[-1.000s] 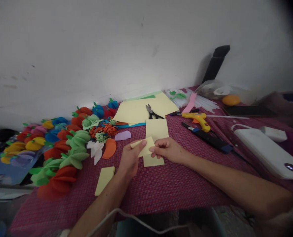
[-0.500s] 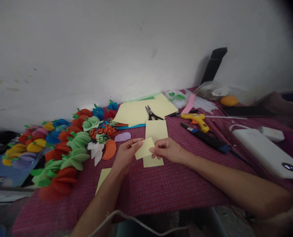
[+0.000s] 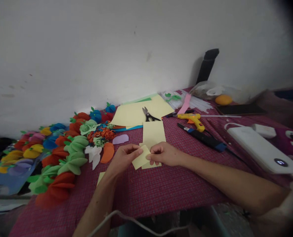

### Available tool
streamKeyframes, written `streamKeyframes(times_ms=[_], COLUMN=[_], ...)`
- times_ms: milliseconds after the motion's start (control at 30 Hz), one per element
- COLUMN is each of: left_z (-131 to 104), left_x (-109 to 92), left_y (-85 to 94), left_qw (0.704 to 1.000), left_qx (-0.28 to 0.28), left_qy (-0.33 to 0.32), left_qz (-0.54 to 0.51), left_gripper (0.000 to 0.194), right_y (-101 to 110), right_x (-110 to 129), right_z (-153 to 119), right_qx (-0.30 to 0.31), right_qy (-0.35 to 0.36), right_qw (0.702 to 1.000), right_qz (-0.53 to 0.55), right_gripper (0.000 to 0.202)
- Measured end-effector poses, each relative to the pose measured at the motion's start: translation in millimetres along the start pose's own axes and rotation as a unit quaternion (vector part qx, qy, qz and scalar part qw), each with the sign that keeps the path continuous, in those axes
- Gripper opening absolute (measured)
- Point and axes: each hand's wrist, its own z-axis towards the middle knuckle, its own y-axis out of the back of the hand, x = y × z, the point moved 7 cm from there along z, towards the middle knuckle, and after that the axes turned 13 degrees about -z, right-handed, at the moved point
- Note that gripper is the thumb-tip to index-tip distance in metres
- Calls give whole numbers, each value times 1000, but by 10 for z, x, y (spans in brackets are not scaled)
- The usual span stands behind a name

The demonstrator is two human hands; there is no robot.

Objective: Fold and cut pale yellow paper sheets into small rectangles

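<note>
Between my two hands is a small piece of pale yellow paper (image 3: pixel 140 159), held tilted above the table. My left hand (image 3: pixel 125 157) pinches its left edge between thumb and fingers. At its right edge, my right hand (image 3: pixel 164 154) grips it with thumb and curled fingers. Under and behind it lies a longer yellow paper strip (image 3: pixel 154 131), partly covered by the held piece and my right hand. Black-handled scissors (image 3: pixel 150 116) rest beyond that strip on a large yellow sheet (image 3: pixel 131 112). Another bit of yellow paper (image 3: pixel 100 177) shows beside my left forearm.
Colourful paper fruit shapes (image 3: pixel 73 151) crowd the left side, with crumpled scraps (image 3: pixel 103 133) and an orange cutout (image 3: pixel 107 152) nearer. On the right lie a yellow glue gun (image 3: pixel 192 119), a black corded tool (image 3: pixel 203 138) and a white power bank (image 3: pixel 262 151). A cable (image 3: pixel 136 225) crosses in front.
Both hands have shifted slightly lower with the small yellow paper, which has turned to a steeper slant. The camera view has moved a little, so the table items appear shifted left.
</note>
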Motion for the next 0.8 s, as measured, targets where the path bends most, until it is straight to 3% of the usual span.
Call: streamKeyframes(times_ms=[267,433,667,800], left_z=[-9,2,8,4], left_x=[77,36,51,42], left_y=[41,-28,-73,-109], left_qw=[999,998,999,997], left_qx=[-5,22,-18,0], left_qy=[22,6,15,6], left_qz=[25,56,31,74], left_gripper=[31,27,31,31], right_y=[-39,-98,-140,-149], right_x=[-24,-39,-62,-64], right_z=[1,0,-3,-6], right_qx=[9,34,57,59], right_qy=[12,12,2,5], right_qw=[999,999,998,998], right_qz=[-42,-32,-16,-12], right_gripper=[29,27,28,28])
